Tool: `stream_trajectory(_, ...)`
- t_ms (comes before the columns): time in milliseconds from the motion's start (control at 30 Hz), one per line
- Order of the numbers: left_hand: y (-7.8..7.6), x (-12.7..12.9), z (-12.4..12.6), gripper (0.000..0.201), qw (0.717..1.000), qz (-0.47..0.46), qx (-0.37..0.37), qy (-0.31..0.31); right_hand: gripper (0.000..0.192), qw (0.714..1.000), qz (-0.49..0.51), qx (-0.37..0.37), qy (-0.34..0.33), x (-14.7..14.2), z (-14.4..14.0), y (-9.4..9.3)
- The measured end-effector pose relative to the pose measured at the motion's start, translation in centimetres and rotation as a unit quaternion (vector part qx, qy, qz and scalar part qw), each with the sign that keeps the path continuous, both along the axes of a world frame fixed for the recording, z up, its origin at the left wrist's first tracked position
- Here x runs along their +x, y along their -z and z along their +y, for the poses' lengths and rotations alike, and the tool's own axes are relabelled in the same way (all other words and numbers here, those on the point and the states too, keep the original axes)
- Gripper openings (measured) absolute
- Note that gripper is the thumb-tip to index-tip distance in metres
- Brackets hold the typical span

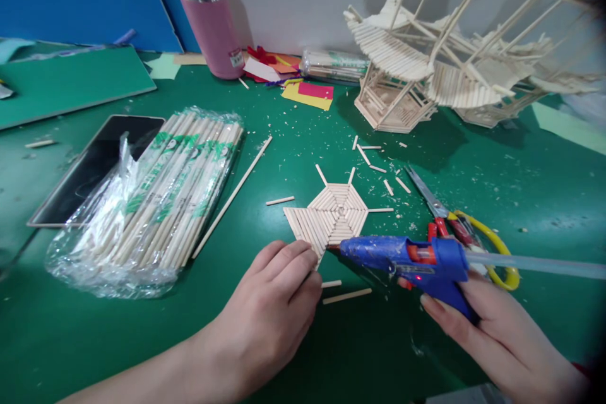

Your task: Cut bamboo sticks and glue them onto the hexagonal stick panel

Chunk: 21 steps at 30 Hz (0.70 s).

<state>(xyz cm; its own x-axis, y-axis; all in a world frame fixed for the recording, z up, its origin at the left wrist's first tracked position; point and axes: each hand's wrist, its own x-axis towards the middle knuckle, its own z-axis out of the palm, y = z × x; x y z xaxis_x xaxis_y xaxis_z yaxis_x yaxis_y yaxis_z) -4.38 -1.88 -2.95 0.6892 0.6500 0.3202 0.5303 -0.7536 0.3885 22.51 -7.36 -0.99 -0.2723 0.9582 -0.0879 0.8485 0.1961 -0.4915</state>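
Note:
A web-shaped piece of thin wooden sticks (341,208) lies flat on the green table, with several bare sticks jutting out from its rim. Its filled section reaches out to the lower left, where my left hand (279,303) has its fingers closed on the near edge; the fingertips are partly hidden. In my right hand (502,328) is a blue hot glue gun (398,257), its fingers wrapped round the handle. The nozzle points left and meets the lower edge of the piece. A clear glue stick (534,263) runs out of the gun's back, and a small red light glows on its side.
Yellow-and-red scissors (492,246) lie behind the gun. Short cut sticks (348,295) are scattered around the piece. Bagged sticks (175,189) rest on a dark tablet (113,139) at left. At the back are a pink thermos (206,19) and a stick-built pavilion model (392,95).

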Motion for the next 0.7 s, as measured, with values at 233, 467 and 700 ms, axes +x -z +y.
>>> stream_trajectory(233,-0.1,0.0,0.1,0.014,1.0,0.008,-0.006,0.013,0.024,0.996,0.027,-0.074,0.044,-0.3,1.1,-1.7)
stream_trajectory(467,0.0,-0.1,0.1,0.016,1.0,0.011,-0.007,0.013,0.022,0.986,0.088,-0.113,0.089,0.0,1.7,-2.1)
stream_trajectory(700,0.4,-0.1,-0.1,0.016,1.0,0.011,0.001,0.008,0.018,0.973,0.14,-0.109,0.151,-0.4,1.2,-2.9)
